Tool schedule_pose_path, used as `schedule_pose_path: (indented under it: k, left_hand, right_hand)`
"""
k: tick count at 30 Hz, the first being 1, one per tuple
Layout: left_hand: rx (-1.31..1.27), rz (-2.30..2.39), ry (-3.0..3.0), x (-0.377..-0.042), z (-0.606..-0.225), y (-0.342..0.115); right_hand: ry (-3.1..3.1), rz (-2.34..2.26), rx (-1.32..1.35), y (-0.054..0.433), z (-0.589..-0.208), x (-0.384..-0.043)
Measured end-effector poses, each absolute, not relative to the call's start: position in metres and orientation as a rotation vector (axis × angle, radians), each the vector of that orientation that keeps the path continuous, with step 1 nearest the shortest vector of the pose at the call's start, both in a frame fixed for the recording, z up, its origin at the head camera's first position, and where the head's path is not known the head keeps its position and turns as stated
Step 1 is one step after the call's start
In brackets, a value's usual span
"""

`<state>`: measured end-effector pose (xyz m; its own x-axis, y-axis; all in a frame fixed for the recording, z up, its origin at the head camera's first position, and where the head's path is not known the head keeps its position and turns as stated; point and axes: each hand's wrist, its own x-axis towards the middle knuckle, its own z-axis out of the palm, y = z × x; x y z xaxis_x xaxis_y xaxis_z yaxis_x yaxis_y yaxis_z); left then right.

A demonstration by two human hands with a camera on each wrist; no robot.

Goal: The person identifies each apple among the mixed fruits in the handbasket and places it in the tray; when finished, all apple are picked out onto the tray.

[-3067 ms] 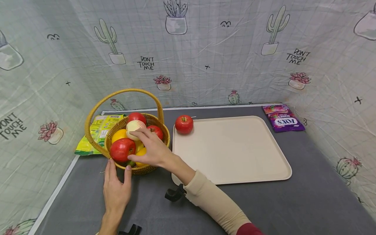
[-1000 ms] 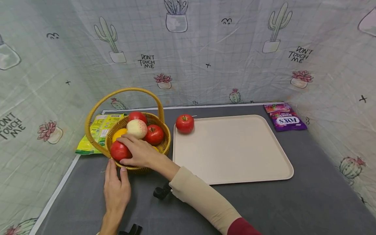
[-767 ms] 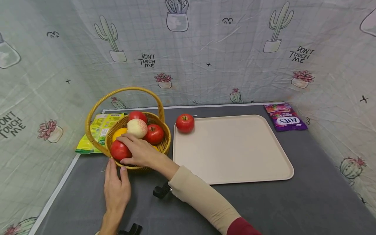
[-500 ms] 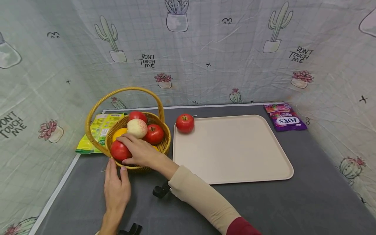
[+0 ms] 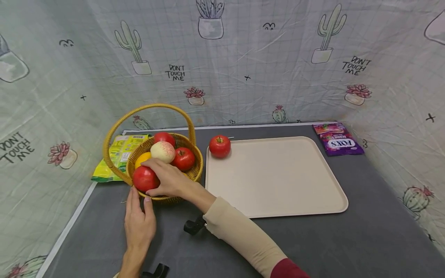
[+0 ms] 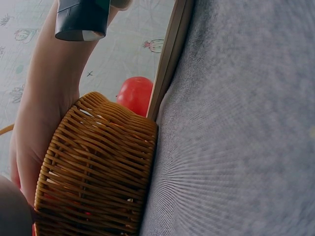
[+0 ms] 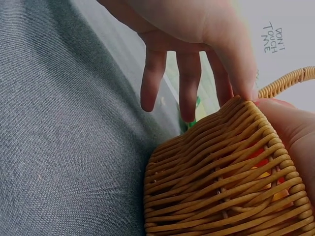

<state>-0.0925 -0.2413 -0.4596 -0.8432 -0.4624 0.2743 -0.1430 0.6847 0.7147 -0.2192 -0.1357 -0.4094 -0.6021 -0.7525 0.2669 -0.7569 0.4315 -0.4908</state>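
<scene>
A woven basket (image 5: pixel 198 170) with a tall hoop handle stands at the left, full of fruit. My right hand (image 5: pixel 170 179) reaches over its front rim and grips a red apple (image 5: pixel 144 179), fingers over the top and thumb at the near side. Around it lie a pale peach (image 5: pixel 162 152), two more red apples and a yellow fruit (image 5: pixel 142 159). My left hand (image 5: pixel 140 224) holds nothing; its straight fingers touch the basket's front left rim. The right wrist view shows the left hand with its fingers extended beside the wicker wall. Fruit under my right hand is hidden.
A beige tray (image 5: pixel 278 177) lies right of the basket, with a red apple (image 5: pixel 219 146) on its back left corner. Behind the basket is a yellow-green packet (image 5: pixel 118 158). A purple candy bag (image 5: pixel 337 139) lies at the back right, near the patterned cloth wall.
My right hand has moved left and down from over the peach onto the front left apple and now grips it. The left hand stays at the rim.
</scene>
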Motion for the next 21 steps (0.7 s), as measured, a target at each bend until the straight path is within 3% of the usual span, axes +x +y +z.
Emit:
schedule_pose_path:
  k: [21]
  left_hand:
    - [0.435,-0.997,-2.406,-0.093,-0.462,-0.244]
  right_hand:
    - [-2.583,1.124,1.439,-0.121,-0.404,-0.214]
